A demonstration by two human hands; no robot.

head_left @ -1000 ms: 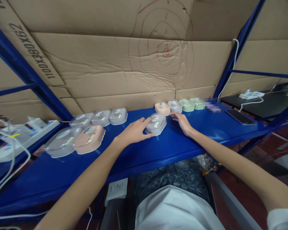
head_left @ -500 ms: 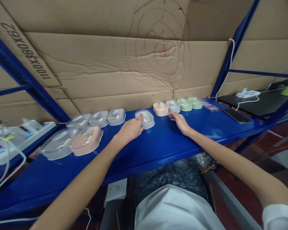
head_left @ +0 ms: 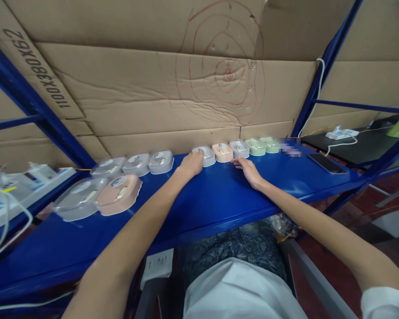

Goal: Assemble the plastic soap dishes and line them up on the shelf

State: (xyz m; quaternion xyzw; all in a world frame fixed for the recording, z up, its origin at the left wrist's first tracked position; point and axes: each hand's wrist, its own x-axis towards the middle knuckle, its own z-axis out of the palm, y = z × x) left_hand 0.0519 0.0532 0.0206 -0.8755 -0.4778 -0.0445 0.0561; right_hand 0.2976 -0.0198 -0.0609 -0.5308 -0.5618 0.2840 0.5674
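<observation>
My left hand is closed on the left side of a grey lunch box with a clear lid, its fingers over the rim. This box lies flat by the cardboard, just left of a pink lunch box. My right hand is open with fingers partly stretched, its fingertips just in front of the pink box and another grey lunch box; I cannot tell whether they touch. Two green lunch boxes continue the row to the right.
Left on the blue shelf sit several grey lunch boxes and a pink lunch box. A phone lies near the right end. Cardboard walls the back. Power strips with cables stand at far left.
My left hand has moved the grey lunch box back toward the cardboard, into line beside the pink one. My right hand has stayed nearly in place.
</observation>
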